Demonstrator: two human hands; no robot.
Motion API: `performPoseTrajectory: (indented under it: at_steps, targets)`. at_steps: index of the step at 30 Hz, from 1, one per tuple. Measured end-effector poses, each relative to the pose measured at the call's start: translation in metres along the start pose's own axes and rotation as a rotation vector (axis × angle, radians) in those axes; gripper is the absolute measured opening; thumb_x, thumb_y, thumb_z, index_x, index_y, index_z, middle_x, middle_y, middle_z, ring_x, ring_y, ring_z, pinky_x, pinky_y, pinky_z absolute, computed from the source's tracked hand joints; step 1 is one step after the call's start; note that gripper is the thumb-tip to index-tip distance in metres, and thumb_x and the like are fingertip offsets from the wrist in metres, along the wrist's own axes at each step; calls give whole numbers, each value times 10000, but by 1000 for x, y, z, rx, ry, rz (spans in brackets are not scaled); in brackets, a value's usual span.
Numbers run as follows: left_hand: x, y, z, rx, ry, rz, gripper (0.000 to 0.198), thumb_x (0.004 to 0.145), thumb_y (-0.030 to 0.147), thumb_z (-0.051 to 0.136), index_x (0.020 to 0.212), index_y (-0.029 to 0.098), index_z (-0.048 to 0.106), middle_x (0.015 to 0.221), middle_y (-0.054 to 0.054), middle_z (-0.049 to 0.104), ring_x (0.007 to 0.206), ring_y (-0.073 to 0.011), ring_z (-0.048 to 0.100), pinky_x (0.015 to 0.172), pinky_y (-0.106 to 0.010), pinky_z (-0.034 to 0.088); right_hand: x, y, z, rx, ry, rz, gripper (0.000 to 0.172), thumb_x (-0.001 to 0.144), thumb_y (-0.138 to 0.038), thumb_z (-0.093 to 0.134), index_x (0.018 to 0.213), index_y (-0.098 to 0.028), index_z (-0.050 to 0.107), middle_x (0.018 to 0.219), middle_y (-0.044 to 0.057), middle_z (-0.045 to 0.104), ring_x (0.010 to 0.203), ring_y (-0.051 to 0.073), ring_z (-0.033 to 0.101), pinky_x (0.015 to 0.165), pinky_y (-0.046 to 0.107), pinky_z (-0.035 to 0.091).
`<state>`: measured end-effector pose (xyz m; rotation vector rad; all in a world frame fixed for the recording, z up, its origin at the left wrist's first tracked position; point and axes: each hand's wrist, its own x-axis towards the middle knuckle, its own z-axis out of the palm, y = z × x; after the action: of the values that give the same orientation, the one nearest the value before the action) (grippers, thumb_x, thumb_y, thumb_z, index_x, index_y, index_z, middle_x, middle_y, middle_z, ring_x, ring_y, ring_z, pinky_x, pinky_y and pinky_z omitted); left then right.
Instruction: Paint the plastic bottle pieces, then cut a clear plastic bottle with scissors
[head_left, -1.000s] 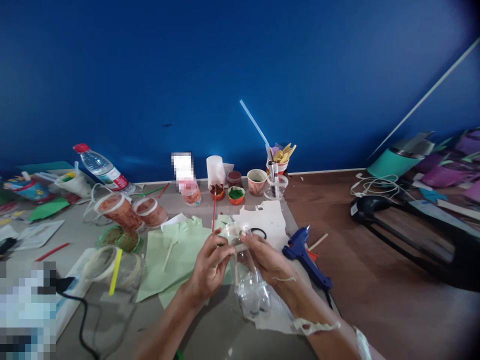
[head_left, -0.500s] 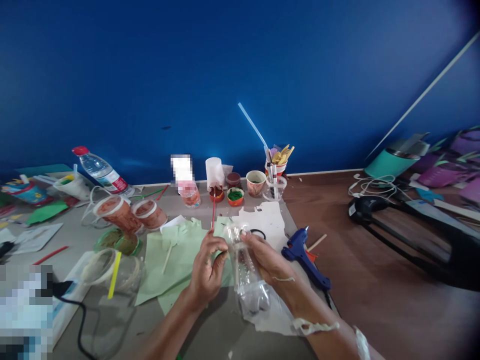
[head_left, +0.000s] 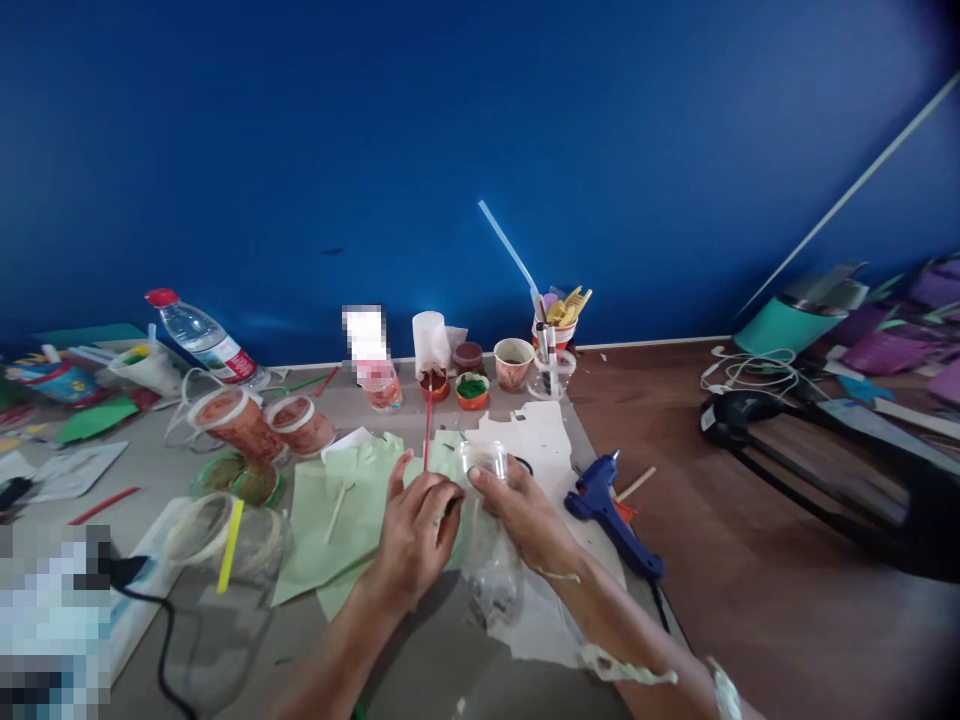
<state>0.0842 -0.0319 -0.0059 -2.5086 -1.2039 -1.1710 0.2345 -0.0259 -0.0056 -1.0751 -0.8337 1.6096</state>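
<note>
My right hand (head_left: 525, 505) is wrapped round a clear plastic bottle (head_left: 491, 570), its thumb lying across the upper part. The bottle is tilted, one end pointing away from me. Close to its left side, my left hand (head_left: 420, 525) is closed with curled fingers. A dark spot shows at its fingertips, and what they hold, if anything, I cannot make out. Beyond that hand a thin red stick (head_left: 428, 430) runs up to a small cup of brown paint (head_left: 433, 388). Light green paper (head_left: 315, 530) and torn white paper (head_left: 536, 440) lie beneath and around the hands.
A blue glue gun (head_left: 611, 515) lies at the right, its cord running towards me. Paint-smeared tubs (head_left: 300, 425) and a red-capped water bottle (head_left: 206, 340) stand left. A green paint cup (head_left: 472, 390) and a cup of wooden cutlery (head_left: 559, 325) stand along the blue wall.
The bottle has turned more upright in my right hand, and its lower end has swung left. My left hand has shifted slightly, with its fingers curled further round.
</note>
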Motion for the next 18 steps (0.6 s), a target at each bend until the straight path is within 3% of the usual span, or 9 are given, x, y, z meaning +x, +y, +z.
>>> performPoseTrajectory:
  at_steps: [4,8,13,18]
  targets:
    - [-1,-3,0,88,-82,30,156,817,58,467,826,210,495,697,24,622,662,-147,601,1005,-453,377,-4,-8,2,-113,16,-38,275,722,-406,690,821,-163,607,708,-6,605,629,132,518,588,251,422]
    - [-2,-6,4,64,-74,59,189,776,32,432,802,219,436,663,28,573,624,-154,550,933,-441,421,-3,-8,1,-156,-2,-56,242,712,-385,698,753,-162,613,639,-30,566,587,112,474,573,242,399]
    - [-3,-4,3,-82,65,37,180,800,47,433,861,216,423,715,7,515,669,-158,511,788,-358,482,3,4,-2,39,-63,45,325,707,-464,719,735,-161,604,614,-35,540,565,104,467,589,248,405]
    - [-1,2,-1,-158,96,11,190,805,43,427,881,216,417,732,5,474,696,-160,487,729,-335,487,0,2,3,307,-202,124,319,654,-423,784,740,-170,611,627,-21,599,558,113,527,556,236,412]
